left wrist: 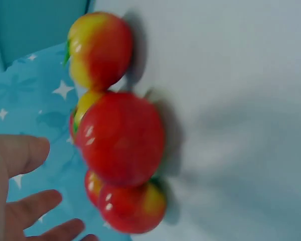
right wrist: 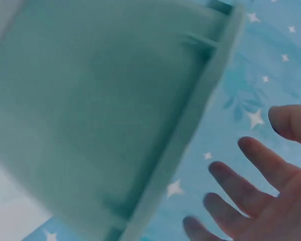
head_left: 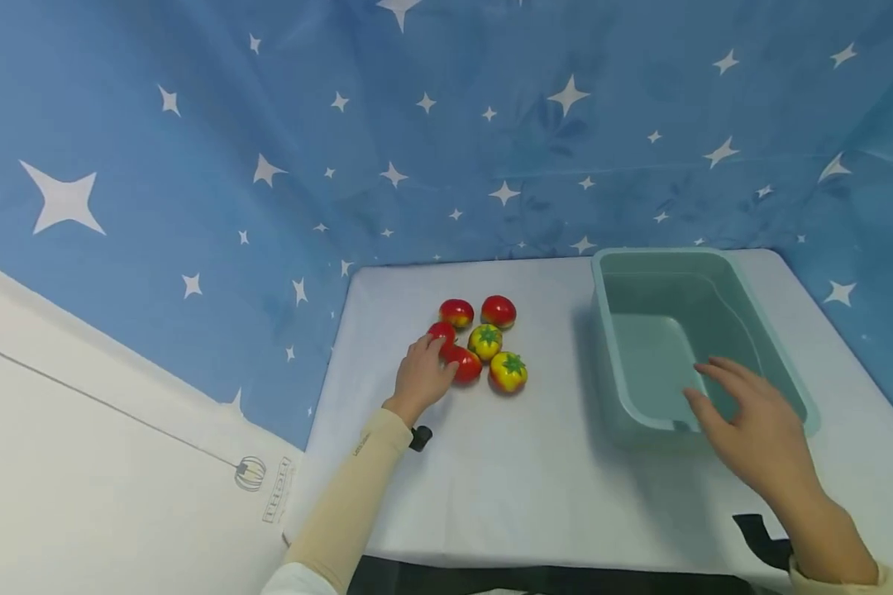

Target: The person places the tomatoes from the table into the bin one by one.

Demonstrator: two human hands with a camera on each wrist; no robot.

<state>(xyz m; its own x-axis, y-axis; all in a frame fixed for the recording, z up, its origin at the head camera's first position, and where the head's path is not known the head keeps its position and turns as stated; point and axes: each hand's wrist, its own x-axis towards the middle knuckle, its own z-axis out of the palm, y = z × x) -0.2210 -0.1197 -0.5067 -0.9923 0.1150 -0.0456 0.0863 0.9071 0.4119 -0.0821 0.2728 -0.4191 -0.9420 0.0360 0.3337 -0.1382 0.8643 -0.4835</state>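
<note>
Several shiny red and yellow tomatoes lie in a cluster on the left part of the table. My left hand point(head_left: 422, 376) is over the near left side of this cluster, closest to a red tomato point(head_left: 463, 364). In the left wrist view its fingers are spread and apart from the large red tomato point(left wrist: 123, 139). Two tomatoes, a yellow one point(head_left: 485, 341) and a yellow-red one point(head_left: 508, 373), show green leafy tops. My right hand point(head_left: 762, 430) hovers above the near right rim of a pale green plastic bin point(head_left: 613, 355), fingers spread, holding nothing.
A white-covered table point(head_left: 536, 496) carries the tomatoes and the bin. Behind it hangs a blue cloth point(head_left: 454, 132) with white stars, which also runs along the left side.
</note>
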